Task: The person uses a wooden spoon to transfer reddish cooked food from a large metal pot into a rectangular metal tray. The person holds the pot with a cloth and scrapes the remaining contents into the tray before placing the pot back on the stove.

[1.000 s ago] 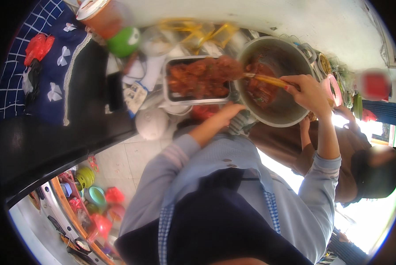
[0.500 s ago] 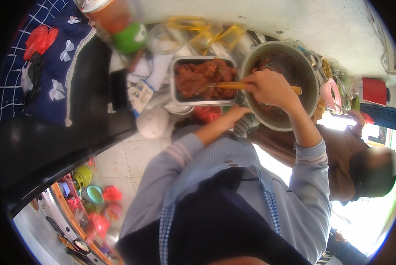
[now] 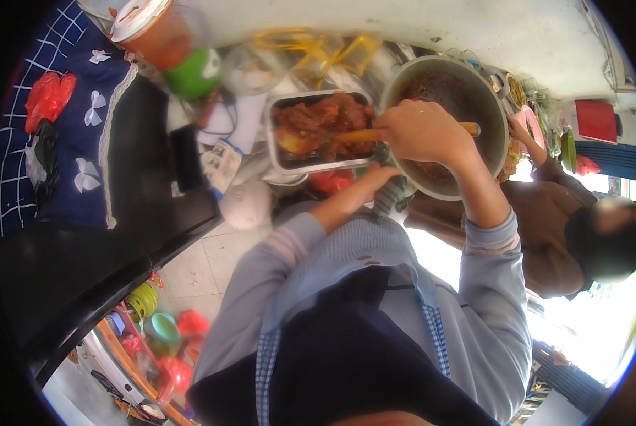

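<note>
Spoon (image 3: 357,135) in tray (image 3: 316,169) nr L edge, R hand (image 3: 424,135) grip closed round it; L hand (image 3: 375,182) by cloth (image 3: 387,201), grip can't tell. Meat (image 3: 332,112) might spill over nr edge if spoon pushes hard.

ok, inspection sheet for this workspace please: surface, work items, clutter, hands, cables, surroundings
Surface: black surface at left, partly covered by blue cloth; elsewhere mostly hidden
Work items: rectangular metal tray of red saucy food; large pot right of it, dark red residue inside
Clutter: green container, yellow items behind the tray, red plastic bag on the blue cloth
Hands: right hand grips wooden-handled utensil, reaching over the tray; left hand at grey cloth near the pot, grip unclear
Cables: nothing seen for certain
Surroundings: person in brown at right; tiled floor lower left
</note>
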The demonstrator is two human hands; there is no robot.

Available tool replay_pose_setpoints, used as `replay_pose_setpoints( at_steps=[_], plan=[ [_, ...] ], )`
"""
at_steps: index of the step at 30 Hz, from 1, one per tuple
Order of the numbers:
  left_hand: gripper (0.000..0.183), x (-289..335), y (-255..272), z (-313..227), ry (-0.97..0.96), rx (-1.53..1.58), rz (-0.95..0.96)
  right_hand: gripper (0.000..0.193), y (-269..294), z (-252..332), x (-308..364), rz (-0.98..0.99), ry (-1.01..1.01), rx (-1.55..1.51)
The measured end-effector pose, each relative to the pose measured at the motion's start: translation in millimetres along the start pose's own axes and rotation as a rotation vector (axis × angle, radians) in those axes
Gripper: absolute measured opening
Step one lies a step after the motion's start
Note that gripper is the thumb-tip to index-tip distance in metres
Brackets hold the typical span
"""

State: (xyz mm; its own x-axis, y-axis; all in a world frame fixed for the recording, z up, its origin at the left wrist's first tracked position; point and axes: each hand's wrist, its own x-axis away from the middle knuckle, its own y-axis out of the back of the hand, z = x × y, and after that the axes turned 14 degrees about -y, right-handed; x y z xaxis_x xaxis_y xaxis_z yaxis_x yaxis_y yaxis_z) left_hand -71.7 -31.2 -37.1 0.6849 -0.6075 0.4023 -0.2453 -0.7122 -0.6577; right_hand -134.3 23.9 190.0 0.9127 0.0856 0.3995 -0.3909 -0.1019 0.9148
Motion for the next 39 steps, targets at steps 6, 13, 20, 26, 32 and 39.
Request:
replay_pose_setpoints(
  at_steps=[6, 13, 20, 26, 32, 39],
  plan=[
    [0.037, -7, 8, 7, -0.005, -0.015, 0.109, 0.023, 21, -15, 16, 0.123, 0.010, -0.060],
    [0.040, -4, 6, -1, 0.062, -0.050, 0.092, 0.024, 22, -53, 31, 0.172, -0.030, -0.275],
    [0.037, 9, -7, -19, 0.070, -0.016, 0.037, 0.025, 29, -120, 69, 0.046, -0.132, -0.325],
    [0.027, 2, -1, -4, 0.085, 0.016, 0.028, 0.022, 15, -176, 94, -0.116, -0.564, 0.086],
    [0.031, -7, 10, 16, 0.058, -0.010, 0.000, 0.014, -58, -206, 71, -0.303, -0.611, 0.354],
    [0.032, -8, 11, 23, 0.050, -0.019, -0.067, 0.021, -105, -227, 48, -0.191, -0.618, 0.065]
  ],
)
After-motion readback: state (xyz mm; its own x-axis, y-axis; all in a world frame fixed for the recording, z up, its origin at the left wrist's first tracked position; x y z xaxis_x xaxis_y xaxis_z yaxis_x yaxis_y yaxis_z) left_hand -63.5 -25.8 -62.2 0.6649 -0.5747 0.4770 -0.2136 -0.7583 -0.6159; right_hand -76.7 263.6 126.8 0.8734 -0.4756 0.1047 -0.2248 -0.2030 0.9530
